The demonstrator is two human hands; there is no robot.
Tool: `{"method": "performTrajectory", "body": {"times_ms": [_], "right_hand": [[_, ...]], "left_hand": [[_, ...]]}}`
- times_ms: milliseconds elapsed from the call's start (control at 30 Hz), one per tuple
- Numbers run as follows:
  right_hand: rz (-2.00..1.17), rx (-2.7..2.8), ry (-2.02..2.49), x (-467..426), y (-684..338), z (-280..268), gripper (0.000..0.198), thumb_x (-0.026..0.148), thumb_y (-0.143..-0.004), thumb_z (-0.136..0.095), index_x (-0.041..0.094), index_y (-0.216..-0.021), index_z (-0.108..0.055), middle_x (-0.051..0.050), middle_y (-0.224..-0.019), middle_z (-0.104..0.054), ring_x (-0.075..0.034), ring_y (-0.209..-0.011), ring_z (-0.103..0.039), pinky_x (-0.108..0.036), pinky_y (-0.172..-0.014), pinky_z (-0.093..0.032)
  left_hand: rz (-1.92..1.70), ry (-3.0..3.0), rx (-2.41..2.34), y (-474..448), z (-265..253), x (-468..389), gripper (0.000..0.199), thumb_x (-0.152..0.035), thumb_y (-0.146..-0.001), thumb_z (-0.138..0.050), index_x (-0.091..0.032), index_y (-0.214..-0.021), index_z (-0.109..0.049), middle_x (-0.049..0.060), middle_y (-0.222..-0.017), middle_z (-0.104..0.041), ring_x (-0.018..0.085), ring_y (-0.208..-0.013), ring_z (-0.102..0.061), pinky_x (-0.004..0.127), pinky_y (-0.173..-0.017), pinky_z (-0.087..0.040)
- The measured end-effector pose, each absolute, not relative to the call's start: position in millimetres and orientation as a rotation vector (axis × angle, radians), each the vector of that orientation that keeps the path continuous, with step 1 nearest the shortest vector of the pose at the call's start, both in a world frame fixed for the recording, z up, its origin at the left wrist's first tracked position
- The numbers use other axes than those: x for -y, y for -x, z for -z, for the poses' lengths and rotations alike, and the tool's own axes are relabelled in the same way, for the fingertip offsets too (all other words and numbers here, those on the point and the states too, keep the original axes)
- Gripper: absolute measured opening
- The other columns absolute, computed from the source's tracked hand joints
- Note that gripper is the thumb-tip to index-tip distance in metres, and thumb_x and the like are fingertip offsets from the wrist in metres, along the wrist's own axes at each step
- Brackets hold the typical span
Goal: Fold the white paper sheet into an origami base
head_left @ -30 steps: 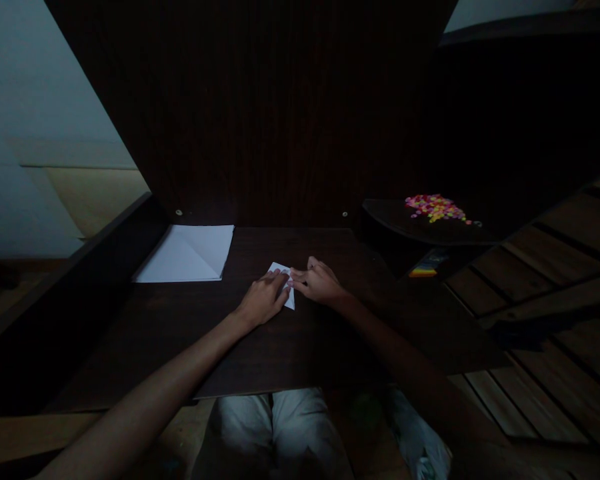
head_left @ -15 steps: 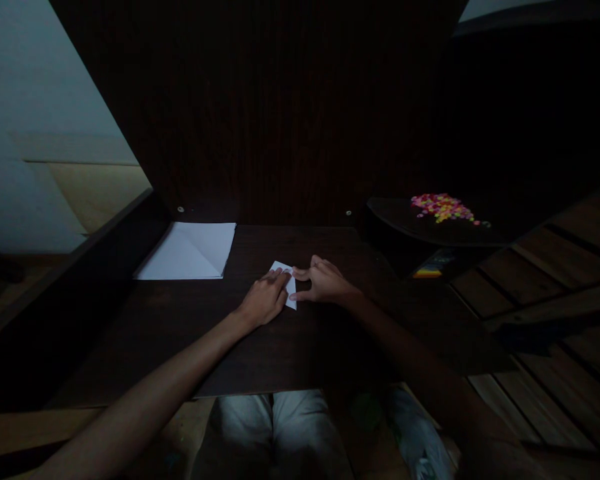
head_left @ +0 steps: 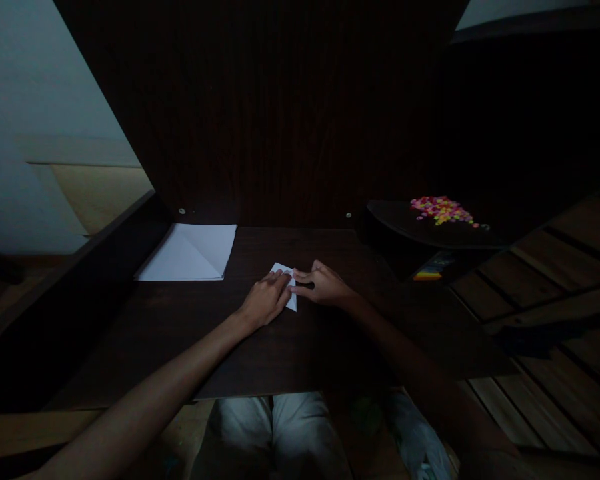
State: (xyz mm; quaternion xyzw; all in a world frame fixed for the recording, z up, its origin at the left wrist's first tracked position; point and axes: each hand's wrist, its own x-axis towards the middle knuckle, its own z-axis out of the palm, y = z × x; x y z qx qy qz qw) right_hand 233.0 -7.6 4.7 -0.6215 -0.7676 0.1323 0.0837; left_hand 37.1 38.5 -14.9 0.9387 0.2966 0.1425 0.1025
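A small folded piece of white paper (head_left: 293, 301) lies on the dark wooden desktop, partly covered by my hands. My left hand (head_left: 266, 299) rests over its left side, fingers together and bent a little, holding it against the surface. From the right comes my right hand (head_left: 325, 283). Its thumb and index finger reach the paper's right edge, their tips apart with a dark gap between them, while the other fingers curl back. Under the fingers, the folds of the paper are hidden.
A stack of white paper sheets (head_left: 190, 252), the top one creased, lies at the back left beside a raised side panel (head_left: 80, 287). On a curved shelf (head_left: 395, 217) at right sits a pile of small colourful pieces (head_left: 445, 209). An upright dark board (head_left: 270, 120) closes the back.
My right thumb has moved up toward the index finger, narrowing the gap at the paper's edge. My left hand and the paper stay nearly in place.
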Motion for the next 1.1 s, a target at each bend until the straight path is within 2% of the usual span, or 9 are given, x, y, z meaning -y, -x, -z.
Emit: {"method": "performTrajectory", "body": {"times_ms": [133, 300, 567, 700, 800, 967, 1100], "right_hand": [[-0.368, 2.258, 1.867, 5, -232, 1, 0.045, 0.048, -0.093, -0.05, 0.028, -0.133, -0.058, -0.001, -0.137, -0.059, -0.024, -0.097, -0.053, -0.036, -0.087, -0.046], [-0.354, 2.254, 1.896, 5, -229, -3, 0.047, 0.047, -0.089, -0.059, 0.028, -0.131, -0.06, -0.004, -0.134, -0.061, -0.025, -0.1, -0.053, -0.036, -0.088, -0.046], [-0.432, 2.236, 1.96, 7, -229, -14, 0.063, 0.062, -0.08, -0.063, 0.024, -0.131, -0.061, -0.01, -0.119, -0.066, -0.025, -0.103, -0.054, -0.034, -0.089, -0.044], [-0.438, 2.255, 1.941, 9, -230, -13, 0.067, 0.064, -0.079, -0.063, 0.025, -0.133, -0.059, -0.009, -0.127, -0.063, -0.026, -0.105, -0.053, -0.037, -0.092, -0.043], [-0.456, 2.253, 1.948, 10, -228, -13, 0.071, 0.066, -0.076, -0.064, 0.026, -0.135, -0.057, -0.007, -0.136, -0.058, -0.028, -0.106, -0.051, -0.039, -0.093, -0.043], [-0.433, 2.235, 1.943, 14, -225, -11, 0.084, 0.071, -0.067, -0.069, 0.026, -0.137, -0.055, -0.007, -0.132, -0.061, -0.029, -0.108, -0.05, -0.041, -0.092, -0.044], [-0.404, 2.261, 1.906, 17, -223, -9, 0.093, 0.075, -0.063, -0.069, 0.026, -0.14, -0.052, -0.007, -0.14, -0.055, -0.032, -0.112, -0.048, -0.044, -0.095, -0.041]], "left_hand": [[-0.443, -2.753, -0.922, -38, 17, -38, 0.036, -0.036, -0.098, -0.041, -0.018, -0.127, -0.052, 0.013, -0.129, -0.06, 0.028, -0.121, -0.057, 0.042, -0.099, -0.049], [-0.425, -2.731, -0.942, -38, 17, -37, 0.042, -0.04, -0.093, -0.048, -0.018, -0.129, -0.05, 0.014, -0.132, -0.059, 0.03, -0.124, -0.055, 0.044, -0.101, -0.047], [-0.356, -2.705, -0.919, -33, 14, -38, 0.052, -0.043, -0.091, -0.05, -0.016, -0.136, -0.046, 0.015, -0.14, -0.052, 0.034, -0.13, -0.048, 0.048, -0.104, -0.044], [-0.299, -2.686, -0.905, -31, 11, -39, 0.052, -0.037, -0.09, -0.052, -0.017, -0.138, -0.045, 0.016, -0.144, -0.049, 0.033, -0.133, -0.046, 0.048, -0.104, -0.044], [-0.288, -2.685, -0.89, -31, 9, -39, 0.044, -0.029, -0.094, -0.044, -0.016, -0.135, -0.048, 0.015, -0.143, -0.05, 0.03, -0.132, -0.048, 0.045, -0.104, -0.044], [-0.335, -2.689, -0.904, -33, 9, -39, 0.038, -0.026, -0.097, -0.036, -0.017, -0.13, -0.052, 0.014, -0.14, -0.053, 0.028, -0.128, -0.051, 0.044, -0.102, -0.047], [-0.342, -2.704, -0.9, -34, 10, -39, 0.038, -0.025, -0.097, -0.037, -0.017, -0.131, -0.051, 0.014, -0.139, -0.054, 0.028, -0.127, -0.053, 0.044, -0.101, -0.048]]}}
